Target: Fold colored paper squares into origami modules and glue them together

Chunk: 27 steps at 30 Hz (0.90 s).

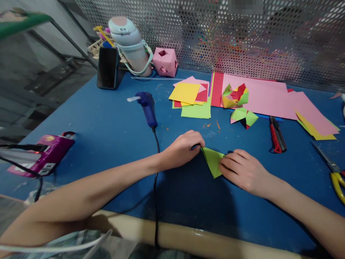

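Note:
A folded triangle of lime-green paper point(212, 161) is held between my two hands, low over the blue table. My left hand point(187, 146) pinches its upper left corner between thumb and fingers. At the right corner, my right hand point(241, 171) closes its fingers on the paper and covers that end. Farther back stand a folded paper ring point(235, 96) in green, yellow and red, and a smaller green folded paper piece point(244, 117). Beside them lies a stack of coloured paper squares point(185, 92).
A blue glue gun point(147, 108) lies left, its cord running past my left forearm. A purple power strip point(45, 154), phone point(107, 68), bottle point(132, 46) and pink paper polyhedron point(171, 59) stand around. Pink sheets point(266, 95), a red-handled cutter point(277, 135) and scissors point(332, 169) lie right.

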Motion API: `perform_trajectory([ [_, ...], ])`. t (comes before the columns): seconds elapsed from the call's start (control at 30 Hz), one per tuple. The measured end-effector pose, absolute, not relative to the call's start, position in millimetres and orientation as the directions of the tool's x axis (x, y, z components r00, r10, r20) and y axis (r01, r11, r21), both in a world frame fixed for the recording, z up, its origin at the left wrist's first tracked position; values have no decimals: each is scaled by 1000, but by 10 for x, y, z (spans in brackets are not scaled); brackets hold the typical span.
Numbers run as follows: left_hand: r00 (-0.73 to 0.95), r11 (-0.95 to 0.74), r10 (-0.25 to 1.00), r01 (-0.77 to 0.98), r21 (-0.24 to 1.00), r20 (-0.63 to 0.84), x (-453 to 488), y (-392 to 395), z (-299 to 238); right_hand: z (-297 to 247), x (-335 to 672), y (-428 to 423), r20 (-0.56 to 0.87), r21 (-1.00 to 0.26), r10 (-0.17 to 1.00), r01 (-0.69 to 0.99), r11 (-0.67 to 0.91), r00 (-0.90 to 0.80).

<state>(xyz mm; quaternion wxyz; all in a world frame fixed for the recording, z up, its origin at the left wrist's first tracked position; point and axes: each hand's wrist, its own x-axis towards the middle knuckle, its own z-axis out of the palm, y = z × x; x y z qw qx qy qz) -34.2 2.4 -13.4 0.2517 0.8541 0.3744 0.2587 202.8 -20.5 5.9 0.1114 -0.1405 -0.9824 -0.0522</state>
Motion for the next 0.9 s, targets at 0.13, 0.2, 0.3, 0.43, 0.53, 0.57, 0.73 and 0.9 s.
perform_trajectory([
  [0.13,579,-584,776,512,630,249,-343,18,-134,69,2020,-215,219,78,262,285,956,-940],
  [0.2,578,-583,777,509,633,251,-342,16,-130,76,2016,-220,214,85,264,287,954,-940],
  [0.3,580,-583,776,506,636,250,-339,16,-126,80,2013,-223,201,89,260,282,955,-944],
  [0.43,578,-583,777,512,632,249,-337,20,-131,72,2018,-226,194,86,247,267,960,-950],
  [0.53,576,-582,779,516,629,248,-335,20,-133,64,2023,-230,197,65,245,262,963,-949],
  [0.57,575,-580,781,519,628,245,-334,19,-133,63,2023,-231,200,59,245,262,963,-949],
  [0.73,578,-579,780,525,624,239,-333,14,-135,60,2022,-232,198,72,237,255,964,-951],
  [0.9,578,-581,779,522,624,242,-334,25,-144,58,2022,-230,196,74,230,248,966,-953],
])
